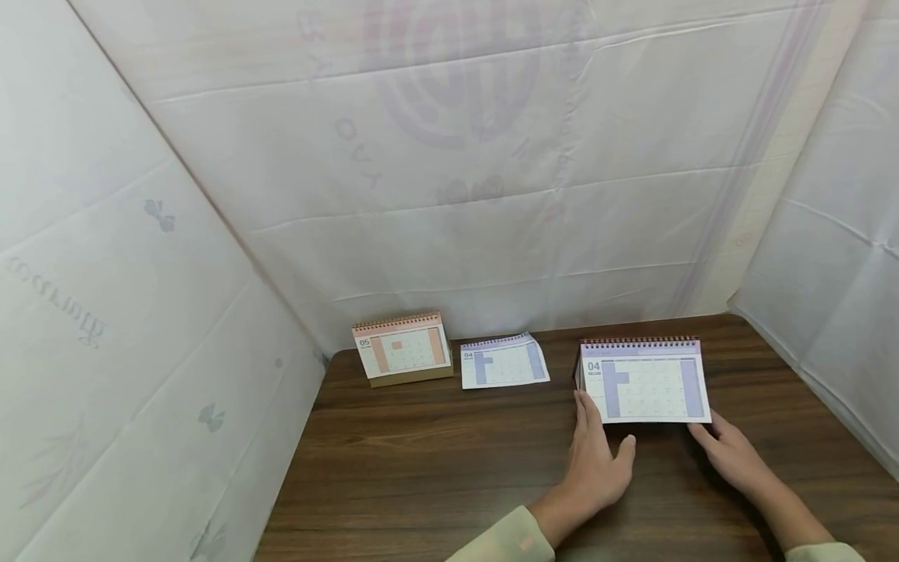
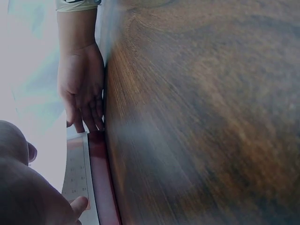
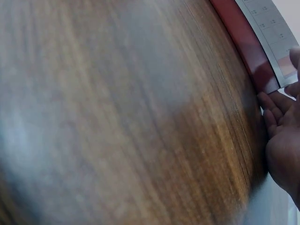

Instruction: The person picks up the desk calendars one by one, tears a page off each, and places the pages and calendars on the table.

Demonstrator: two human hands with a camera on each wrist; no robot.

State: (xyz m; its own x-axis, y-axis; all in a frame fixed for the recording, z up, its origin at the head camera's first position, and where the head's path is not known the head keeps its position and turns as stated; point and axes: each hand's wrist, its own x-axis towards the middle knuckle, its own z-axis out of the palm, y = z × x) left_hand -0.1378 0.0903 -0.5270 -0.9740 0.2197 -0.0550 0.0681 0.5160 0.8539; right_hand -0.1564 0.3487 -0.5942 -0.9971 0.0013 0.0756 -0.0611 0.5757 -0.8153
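Note:
A spiral desk calendar [image 1: 646, 386] stands at the right side of the table, showing a purple "04" page. Its dark red base [image 2: 104, 183] rests on the wood. A white page stands away from the gridded page lying against the base in the left wrist view. My left hand [image 1: 595, 460] lies along the calendar's left edge, fingers straight, thumb apart in front. At the lower right corner, my right hand [image 1: 733, 457] touches the calendar with extended fingers; the page hides some fingertips. In the right wrist view, its fingers [image 3: 274, 110] meet the end of the base.
Left of the calendar, a loose purple "04" sheet [image 1: 504, 363] leans near the back wall. Beside it stands another desk calendar [image 1: 403, 347] with an orange "05" page and tan base. White patterned sheeting [image 1: 456, 195] encloses the brown wooden table [image 1: 421, 468] at the back and sides.

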